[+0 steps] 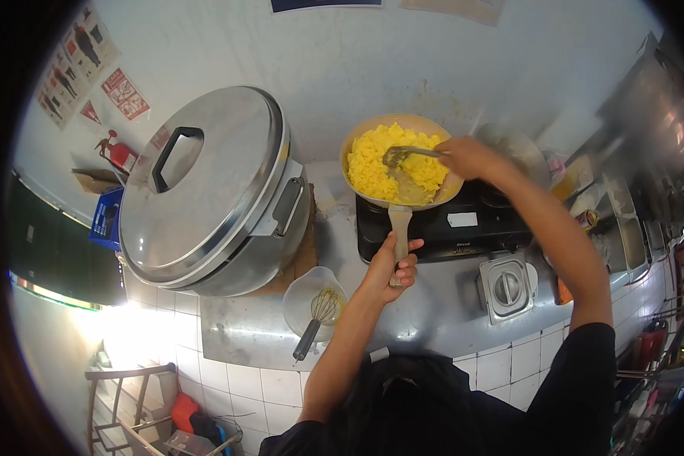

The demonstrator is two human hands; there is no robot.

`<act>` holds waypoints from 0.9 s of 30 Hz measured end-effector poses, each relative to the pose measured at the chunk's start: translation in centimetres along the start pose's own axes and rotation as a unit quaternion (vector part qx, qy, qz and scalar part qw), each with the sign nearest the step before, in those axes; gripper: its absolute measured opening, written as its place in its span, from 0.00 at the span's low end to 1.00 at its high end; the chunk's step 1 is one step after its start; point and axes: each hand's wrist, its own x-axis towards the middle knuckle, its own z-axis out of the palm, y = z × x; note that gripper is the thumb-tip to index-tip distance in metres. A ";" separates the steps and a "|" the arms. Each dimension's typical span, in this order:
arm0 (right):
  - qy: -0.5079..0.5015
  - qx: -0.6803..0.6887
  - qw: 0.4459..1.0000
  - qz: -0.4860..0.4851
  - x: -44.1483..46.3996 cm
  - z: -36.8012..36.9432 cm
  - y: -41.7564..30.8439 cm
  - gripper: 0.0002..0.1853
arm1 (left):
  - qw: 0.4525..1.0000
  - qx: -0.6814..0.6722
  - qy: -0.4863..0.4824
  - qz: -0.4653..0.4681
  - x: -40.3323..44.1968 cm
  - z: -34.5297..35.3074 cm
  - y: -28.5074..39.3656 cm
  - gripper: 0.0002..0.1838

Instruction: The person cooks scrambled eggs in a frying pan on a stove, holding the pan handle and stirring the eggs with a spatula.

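My left hand (390,266) is wrapped round the light handle of a frying pan (348,156). The pan sits tilted over a black gas stove (425,237), full of scrambled eggs (372,159) in soft yellow curds. Over the pan's right rim, my right hand (467,157) grips the end of a grey cooking spoon (414,150). Its head is down among the eggs, near a bare patch of pan bottom. Just left of my left forearm stands a clear plastic jug (296,300), with a whisk (315,327) leaning in it.
A large lidded steel rice cooker (213,197) fills the counter's left side. On the right are a lidded steel container (505,289), a metal wok (517,148) on the other burner and several bottles and tins. The counter's front edge (266,357) runs close to my body.
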 end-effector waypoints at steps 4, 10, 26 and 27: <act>-0.105 -0.052 0.993 0.012 -2.6 -9.7 -0.3 0.16 | 1.000 -0.005 -0.008 -0.006 0.0 -0.3 0.2 0.29; -0.067 -0.146 0.986 0.042 -5.7 -8.3 0.6 0.15 | 1.000 0.006 -0.007 -0.007 0.0 -0.3 0.2 0.30; -0.084 -0.034 0.996 -0.002 -7.6 -6.6 -1.6 0.16 | 1.000 -0.002 -0.004 -0.006 -0.2 -0.2 0.3 0.29; -0.046 -0.040 0.998 -0.016 -6.8 -6.4 -0.4 0.15 | 1.000 -0.004 -0.005 -0.008 -0.2 -0.2 0.3 0.29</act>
